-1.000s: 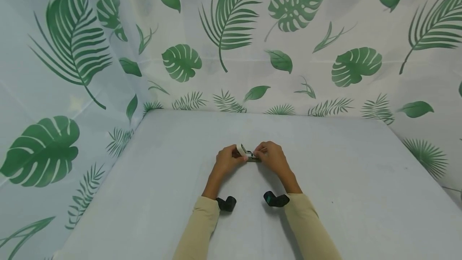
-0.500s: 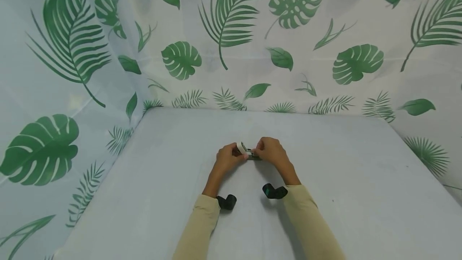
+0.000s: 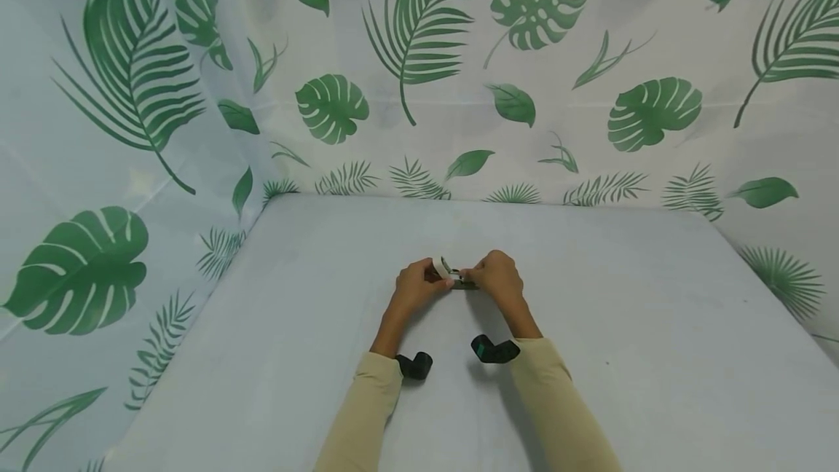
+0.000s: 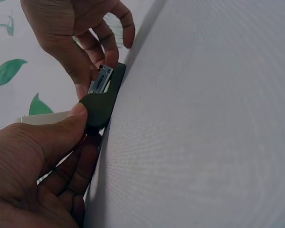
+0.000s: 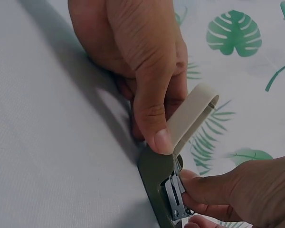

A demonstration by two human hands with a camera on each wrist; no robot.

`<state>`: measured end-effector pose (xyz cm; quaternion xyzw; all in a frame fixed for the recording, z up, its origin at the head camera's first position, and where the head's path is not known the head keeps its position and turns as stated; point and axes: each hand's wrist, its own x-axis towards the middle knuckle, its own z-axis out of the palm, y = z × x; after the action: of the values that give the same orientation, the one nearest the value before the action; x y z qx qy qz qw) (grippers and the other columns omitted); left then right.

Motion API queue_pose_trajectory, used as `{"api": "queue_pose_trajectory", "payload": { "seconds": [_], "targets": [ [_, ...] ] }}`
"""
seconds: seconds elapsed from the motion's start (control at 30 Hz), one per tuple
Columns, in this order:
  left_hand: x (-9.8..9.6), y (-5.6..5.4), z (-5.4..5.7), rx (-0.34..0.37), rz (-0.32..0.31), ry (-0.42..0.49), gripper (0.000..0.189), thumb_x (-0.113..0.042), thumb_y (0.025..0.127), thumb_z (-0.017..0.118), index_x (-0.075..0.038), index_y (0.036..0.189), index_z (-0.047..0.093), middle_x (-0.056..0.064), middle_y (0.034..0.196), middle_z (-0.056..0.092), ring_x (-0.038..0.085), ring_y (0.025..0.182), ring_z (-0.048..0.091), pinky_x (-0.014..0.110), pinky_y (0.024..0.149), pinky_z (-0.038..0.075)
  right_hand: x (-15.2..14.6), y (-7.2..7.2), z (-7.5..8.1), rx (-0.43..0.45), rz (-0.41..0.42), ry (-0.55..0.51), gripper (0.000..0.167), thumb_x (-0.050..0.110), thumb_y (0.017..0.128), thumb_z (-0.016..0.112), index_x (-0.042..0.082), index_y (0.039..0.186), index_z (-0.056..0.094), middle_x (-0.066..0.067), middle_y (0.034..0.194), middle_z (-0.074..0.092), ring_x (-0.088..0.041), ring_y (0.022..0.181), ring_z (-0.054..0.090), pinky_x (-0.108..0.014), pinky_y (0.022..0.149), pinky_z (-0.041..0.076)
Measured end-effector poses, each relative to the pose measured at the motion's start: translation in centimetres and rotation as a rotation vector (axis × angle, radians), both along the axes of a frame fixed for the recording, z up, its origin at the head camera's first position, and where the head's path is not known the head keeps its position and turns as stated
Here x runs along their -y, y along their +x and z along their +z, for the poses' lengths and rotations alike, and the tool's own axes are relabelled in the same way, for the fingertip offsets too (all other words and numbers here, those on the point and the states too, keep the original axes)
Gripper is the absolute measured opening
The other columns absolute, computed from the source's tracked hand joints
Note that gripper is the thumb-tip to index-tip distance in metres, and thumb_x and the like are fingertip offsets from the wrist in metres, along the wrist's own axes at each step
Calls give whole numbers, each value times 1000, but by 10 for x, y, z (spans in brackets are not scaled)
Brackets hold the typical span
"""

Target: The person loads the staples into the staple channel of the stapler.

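A small stapler with a dark green base (image 3: 467, 285) rests on the table, its cream lid (image 3: 440, 266) swung up. My left hand (image 3: 416, 287) holds it at the hinge end, the thumb pressing on the rounded green side, as the left wrist view shows. Between lid and base lies the metal staple magazine (image 5: 176, 197). My right hand (image 3: 499, 277) pinches at this magazine with thumb and fingers, near the end away from the hinge. Those fingertips are partly hidden behind the magazine in the left wrist view. Whether staples are inside cannot be made out.
A white-covered table (image 3: 623, 297) spreads around both hands. White curtains (image 3: 446, 144) printed with green leaves hang behind it and at the sides. A black wrist camera (image 3: 496, 349) sits at the right cuff, another black camera (image 3: 416, 366) at the left.
The right hand has shifted slightly away from the body and its wrist has turned a little, fingers staying at the magazine. The left hand keeps its hold on the stapler; the lid stays raised.
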<state>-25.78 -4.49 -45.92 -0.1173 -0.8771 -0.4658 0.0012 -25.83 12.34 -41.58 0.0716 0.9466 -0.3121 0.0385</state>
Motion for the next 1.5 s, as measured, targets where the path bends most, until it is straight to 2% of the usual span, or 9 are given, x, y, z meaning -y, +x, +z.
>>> {"api": "queue_pose_trajectory", "payload": {
  "seconds": [0.2, 0.47, 0.77, 1.03, 1.23, 1.5],
  "targets": [
    [0, -2, -3, 9, -6, -6, 29, -27, 88, 74, -6, 107, 68, 10, 102, 74, 25, 95, 69, 51, 97, 43, -2, 1, -3, -1, -6, -27, 30, 29, 85, 77, -2, 84, 77, -11, 83, 70, -16, 63, 50, -26, 51, 37],
    [1, -2, -2, 16, -5, -7, 29, -28, 88, 74, -7, 107, 68, 9, 102, 74, 24, 95, 69, 51, 97, 43, -4, 0, -3, -30, 18, -17, 29, 27, 85, 76, -2, 80, 76, -6, 69, 64, -15, 59, 46, -26, 48, 36],
    [2, -1, 0, 15, 4, 4, 28, -27, 88, 74, -6, 105, 68, 9, 101, 74, 24, 94, 69, 50, 96, 44, 0, 0, 1, -22, 18, 5, 27, 28, 85, 76, 0, 81, 76, -5, 75, 66, -14, 61, 49, -25, 49, 37],
    [1, -1, -1, 9, 0, -2, 28, -28, 88, 74, -6, 105, 68, 9, 100, 74, 24, 94, 69, 50, 96, 43, 4, 4, 2, -66, 14, 68, 29, 28, 83, 79, 5, 67, 70, -2, 66, 59, -13, 56, 47, -26, 45, 35],
    [1, -2, -1, 11, 4, -5, 28, -28, 88, 74, -6, 104, 67, 9, 100, 74, 24, 94, 69, 50, 95, 44, 3, 4, 2, -83, 11, 60, 27, 28, 85, 77, 5, 75, 67, -4, 71, 60, -16, 60, 51, -27, 47, 37],
    [1, -1, 2, 22, 7, -16, 28, -28, 88, 73, -6, 105, 67, 9, 100, 74, 24, 96, 69, 51, 98, 42, 1, 2, -1, -11, 1, 15, 29, 32, 85, 76, 6, 89, 64, -7, 84, 63, -18, 69, 53, -28, 53, 38]
  ]
}}
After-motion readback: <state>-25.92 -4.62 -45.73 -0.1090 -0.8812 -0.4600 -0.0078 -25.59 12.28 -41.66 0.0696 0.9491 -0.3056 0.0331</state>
